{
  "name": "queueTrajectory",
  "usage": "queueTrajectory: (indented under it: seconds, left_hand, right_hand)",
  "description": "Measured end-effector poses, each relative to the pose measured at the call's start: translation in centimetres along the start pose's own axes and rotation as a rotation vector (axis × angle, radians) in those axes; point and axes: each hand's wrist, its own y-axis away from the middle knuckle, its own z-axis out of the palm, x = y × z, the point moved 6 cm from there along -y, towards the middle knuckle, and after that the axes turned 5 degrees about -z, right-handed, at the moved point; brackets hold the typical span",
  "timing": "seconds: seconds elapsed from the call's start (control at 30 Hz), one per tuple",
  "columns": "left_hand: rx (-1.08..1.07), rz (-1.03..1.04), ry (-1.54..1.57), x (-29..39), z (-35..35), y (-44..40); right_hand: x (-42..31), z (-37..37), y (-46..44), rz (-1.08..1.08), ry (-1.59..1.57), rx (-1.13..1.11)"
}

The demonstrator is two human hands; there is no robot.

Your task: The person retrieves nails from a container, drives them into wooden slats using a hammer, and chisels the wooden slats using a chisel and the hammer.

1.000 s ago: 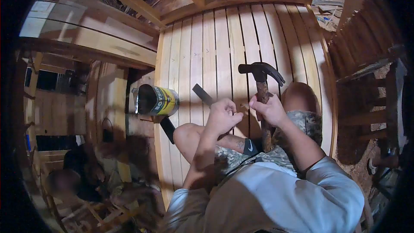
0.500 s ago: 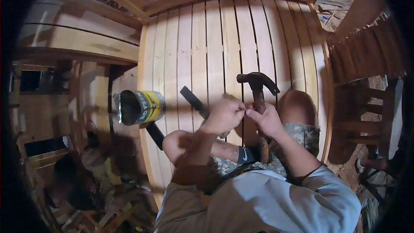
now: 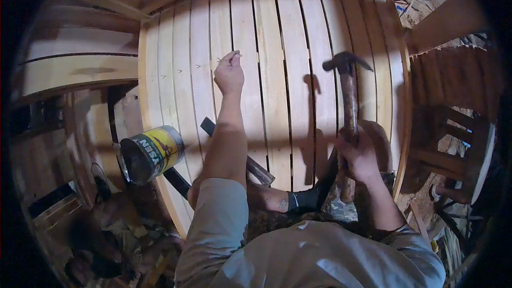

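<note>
My left hand (image 3: 229, 74) is stretched forward over the pale wooden slats (image 3: 269, 74), its fingertips pinched on a small nail (image 3: 240, 55) at the slat surface. My right hand (image 3: 360, 154) grips the wooden handle of a claw hammer (image 3: 348, 96), held upright above my right knee with its dark head away from me. To the left of my pinching fingers, several small nails (image 3: 180, 70) stick up in a row, each with a shadow. A dark flat-ended tool (image 3: 260, 170) lies on the slats, partly hidden beneath my left forearm.
A yellow and black can (image 3: 154, 152) sits tilted in view at the slats' left edge, beside a dark bar (image 3: 177, 181). Wooden frame rails (image 3: 80, 69) run along the left. Another person (image 3: 90, 234) is low at left. A wooden chair-like frame (image 3: 453, 154) stands at right.
My left hand has moved away from my right and forward to the slats, at the right end of the nail row. My right hand has shifted right with the hammer.
</note>
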Motion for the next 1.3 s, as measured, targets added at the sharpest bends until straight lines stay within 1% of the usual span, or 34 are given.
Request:
queueTrajectory:
  seconds: [0.03, 0.07, 0.1, 0.13, 0.17, 0.2, 0.23, 0.3, 0.4, 0.47, 0.5, 0.53, 0.57, 0.63, 0.7, 0.77, 0.8, 0.83, 0.87, 0.9, 0.93, 0.97, 1.0, 1.07, 1.13, 1.17, 1.2, 1.23, 1.3]
  left_hand:
    - [0.030, 0.029, 0.005, -0.1, 0.2, 0.0]
    - [0.021, 0.024, -0.002, -0.5, 0.6, -0.1]
    - [0.037, 0.112, 0.035, -0.4, 0.9, -0.1]
    - [0.054, 0.201, 0.074, -0.4, 1.0, 0.1]
    - [0.051, 0.195, 0.070, -0.8, 1.2, 0.0]
    - [0.055, 0.206, 0.061, -0.8, 1.2, -0.1]
    - [0.059, 0.217, 0.051, -0.7, 1.1, -0.1]
    - [0.064, 0.227, 0.040, -0.6, 1.1, 0.0]
    - [0.068, 0.258, 0.019, 0.3, 1.0, 0.3]
    - [0.069, 0.272, 0.008, 0.5, 0.9, 0.6]
    - [0.036, 0.206, 0.015, 0.1, 1.1, 0.5]
    - [0.006, 0.142, 0.025, -0.1, 1.2, 0.4]
    - [0.014, 0.142, 0.028, 0.1, 1.1, 0.5]
    - [0.029, 0.190, -0.340, 1.3, 1.1, 0.5]
    - [0.007, 0.181, -0.331, 1.6, 0.9, 0.4]
    - [-0.024, 0.169, -0.320, 0.4, 1.2, 0.4]
    - [0.019, 0.172, -0.204, -0.7, 1.3, 0.2]
    - [0.061, 0.177, -0.088, 0.1, 0.7, 0.5]
    - [0.079, 0.145, -0.207, 0.7, 0.4, 0.8]
    - [0.084, 0.148, -0.203, 0.5, 0.7, 0.8]
    - [0.122, 0.169, -0.153, 0.3, 0.7, 0.8]
    - [0.162, 0.187, -0.102, 0.0, 0.6, 0.7]
    - [0.175, 0.348, -0.114, 0.2, 0.8, 0.5]
    - [0.152, 0.388, -0.028, -1.6, 1.5, -0.3]
    - [0.100, 0.189, -0.114, -1.2, 0.8, 0.6]
    - [0.071, 0.096, -0.154, -0.6, 0.7, 0.7]
    - [0.002, 0.029, -0.351, -0.5, 0.9, 0.2]
    - [0.006, 0.040, -0.344, 0.0, 0.9, 0.4]
    - [0.117, 0.173, -0.239, 0.7, 0.4, 1.2]
  right_hand:
    - [0.5, -0.6, -0.4, 0.004, 0.185, 0.052]
    - [1.4, -0.8, -0.3, 0.112, 0.157, 0.058]
    - [1.8, -0.9, -0.6, 0.124, 0.152, 0.059]
    - [2.2, -0.9, -0.8, 0.133, 0.252, 0.025]
    - [2.4, -0.9, -1.1, 0.136, 0.354, -0.011]
    - [2.4, -0.6, -1.5, 0.140, 0.353, -0.013]
    - [1.8, 0.3, -2.2, 0.040, 0.321, -0.040]
    - [0.3, 2.1, -3.4, -0.060, 0.288, -0.067]
    - [-2.6, 4.4, -5.1, -0.002, 0.262, -0.133]
    - [-4.8, 6.2, -6.3, -0.215, 0.401, -0.280]
    - [-5.2, 6.9, -7.0, -0.215, 0.405, -0.284]
    - [-5.9, 7.9, -7.6, -0.283, 0.426, -0.286]
    - [-6.7, 8.8, -8.3, -0.355, 0.446, -0.288]
    - [-7.2, 10.2, -9.3, -0.350, 0.471, -0.304]
    - [-8.1, 11.1, -9.4, -0.369, 0.516, -0.251]
    - [-5.6, 11.4, -10.8, -0.369, 0.571, -0.230]
    - [-4.2, 11.4, -11.9, -0.377, 0.623, -0.199]
    - [-3.3, 11.5, -13.0, -0.382, 0.630, -0.200]
    - [-2.2, 11.4, -14.3, -0.322, 0.712, -0.190]
    - [-2.4, 11.5, -14.6, -0.260, 0.790, -0.179]
    - [-2.9, 11.6, -14.3, -0.267, 0.792, -0.177]
    - [-3.6, 11.6, -13.6, -0.319, 0.734, -0.183]
    - [-4.3, 11.8, -12.7, -0.363, 0.676, -0.193]
    - [-4.1, 11.9, -11.8, -0.385, 0.641, -0.195]
    - [-3.8, 11.8, -12.4, -0.414, 0.600, -0.188]
    - [-2.8, 11.6, -14.0, -0.349, 0.742, -0.183]
    - [-3.3, 11.6, -14.4, -0.282, 0.885, -0.177]
    - [-4.1, 11.6, -14.1, -0.293, 0.887, -0.168]
    - [-5.8, 11.8, -13.3, -0.326, 0.792, -0.134]
